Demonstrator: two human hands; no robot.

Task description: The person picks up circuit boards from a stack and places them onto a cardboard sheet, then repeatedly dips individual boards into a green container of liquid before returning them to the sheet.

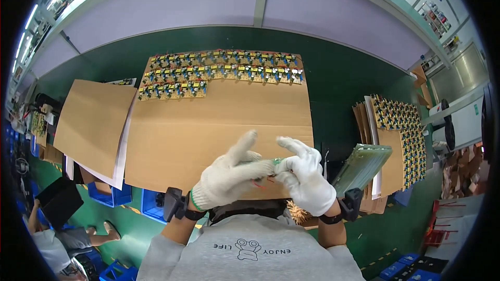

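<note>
Both my hands wear white knit gloves and meet over the near part of the brown cardboard sheet point(219, 145). Between their fingertips is a small green circuit board point(276, 161), mostly covered, with thin red wires below it. My right hand point(307, 177) pinches the board from the right, its upper fingers raised. From the left, the closed fingertips of my left hand point(229, 171) grip the same piece, while other fingers stretch upward. Rows of assembled circuit boards point(224, 73) with yellow, blue and black parts lie along the sheet's far side.
On the left stands a cardboard-topped stack point(96, 125); on the right, another sheet carries many boards point(411, 140). A greenish, clear-wrapped stack point(362, 166) leans beside my right wrist. Blue bins point(109, 195) stand low at left. A co-worker point(57, 244) holds a black tray.
</note>
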